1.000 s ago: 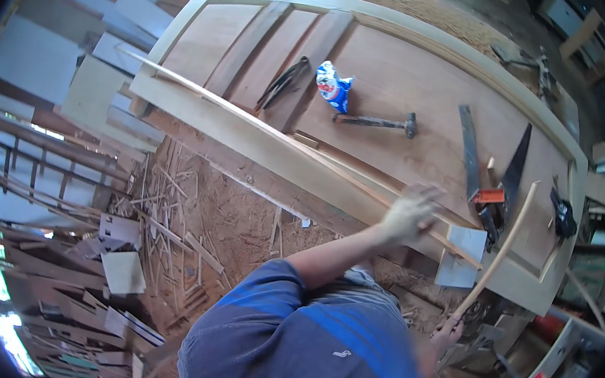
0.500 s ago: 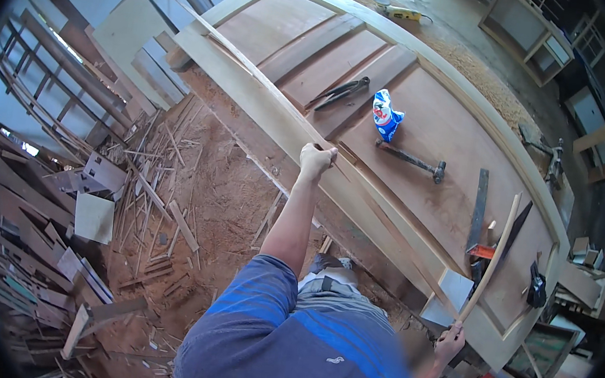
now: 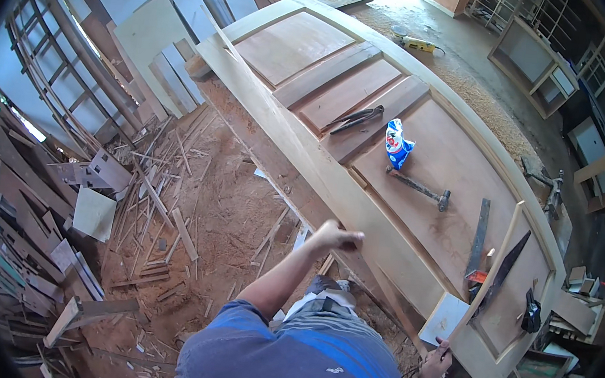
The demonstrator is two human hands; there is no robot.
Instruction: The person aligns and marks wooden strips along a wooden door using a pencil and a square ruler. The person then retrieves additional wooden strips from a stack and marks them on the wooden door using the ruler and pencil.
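My left hand (image 3: 338, 237) is closed around a long, thin wooden strip (image 3: 397, 304) lying diagonally along the near side of a panelled wooden door (image 3: 308, 181). At the door's right end my right hand (image 3: 436, 361) grips a shorter light wooden strip (image 3: 497, 259), angled up over the door. Beside it lie a white board (image 3: 445, 313), a long metal blade (image 3: 477, 235), a dark saw blade (image 3: 504, 270) and a black tool (image 3: 529, 313). Farther left on the door are a hammer (image 3: 419, 189), a blue-and-white packet (image 3: 399, 144) and black pliers (image 3: 354, 118).
Sheet boards (image 3: 150, 43) and a slatted wooden frame (image 3: 66, 75) lean at the left. Scrap strips (image 3: 162, 205) cover the dusty floor. Beyond the door are a yellow power tool (image 3: 420, 45) and cabinet carcasses (image 3: 527, 62); wooden offcuts (image 3: 573, 308) crowd the right.
My left hand has moved down and right along the long strip, drawing it toward me off the door's inner groove. My right hand is a little lower. The view has shifted.
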